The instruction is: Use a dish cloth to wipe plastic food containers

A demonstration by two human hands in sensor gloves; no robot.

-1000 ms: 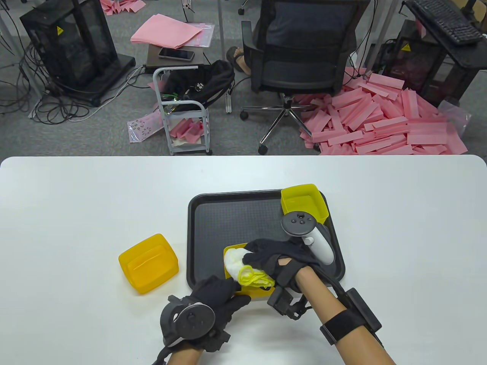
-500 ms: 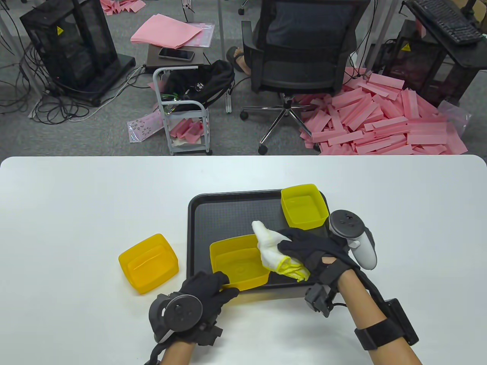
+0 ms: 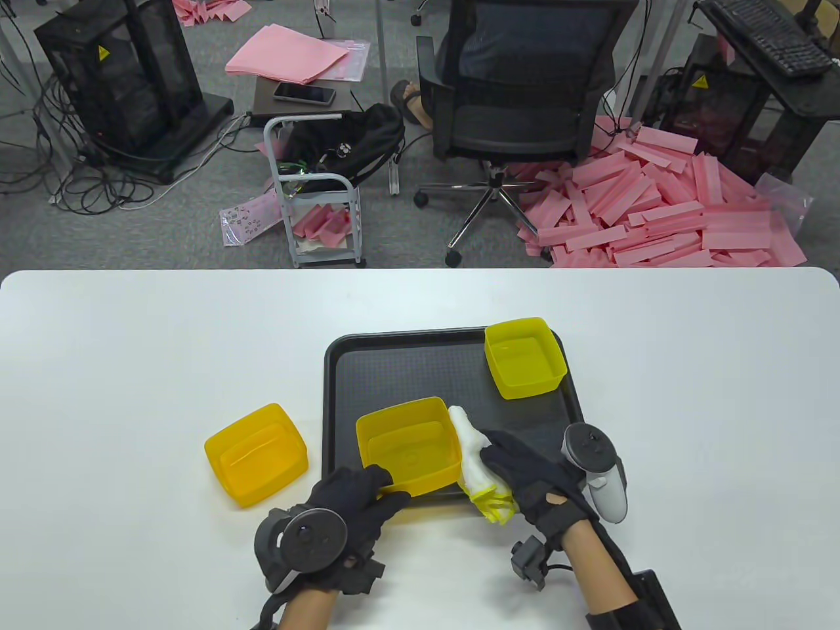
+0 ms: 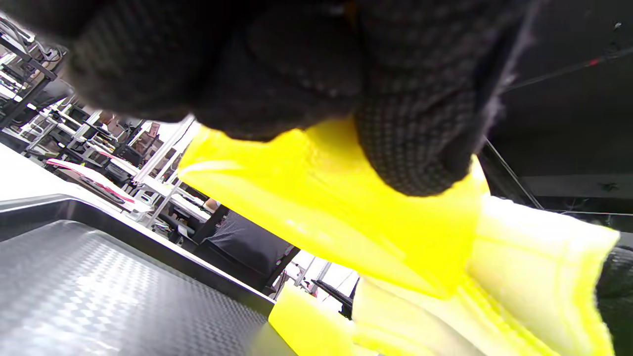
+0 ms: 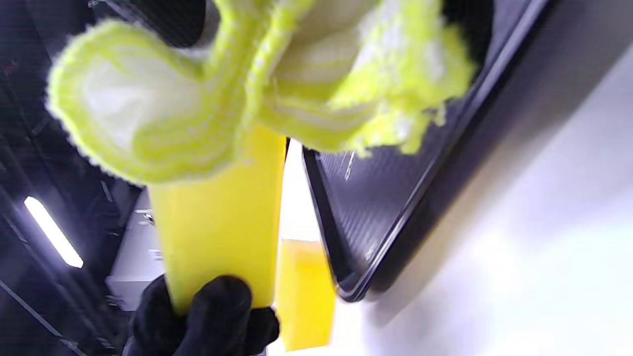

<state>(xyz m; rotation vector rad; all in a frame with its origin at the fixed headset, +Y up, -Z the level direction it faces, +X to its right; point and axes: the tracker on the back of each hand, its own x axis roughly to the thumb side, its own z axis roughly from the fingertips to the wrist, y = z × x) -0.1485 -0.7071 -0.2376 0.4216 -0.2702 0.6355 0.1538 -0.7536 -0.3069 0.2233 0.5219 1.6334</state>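
A yellow container [image 3: 410,445] sits at the near edge of the black tray [image 3: 394,367]. My left hand [image 3: 357,495] grips its near rim; the left wrist view shows a fingertip [image 4: 415,143] pressed on its yellow wall [image 4: 316,198]. My right hand [image 3: 525,476] grips a white and yellow dish cloth [image 3: 478,462] against the container's right outer side. The cloth [image 5: 247,84] fills the top of the right wrist view, above the container [image 5: 222,227]. A second yellow container [image 3: 525,357] stands at the tray's far right corner. An orange-yellow container [image 3: 256,455] sits on the table, left of the tray.
The white table [image 3: 131,341] spreads wide around the tray. Beyond its far edge are an office chair [image 3: 518,98], a small cart [image 3: 315,190] and a pile of pink foam strips [image 3: 656,203] on the floor.
My right hand has pulled the cloth out of the container and moved it right, then down along the container's right side. The container has shifted slightly left. My left hand keeps its grip.
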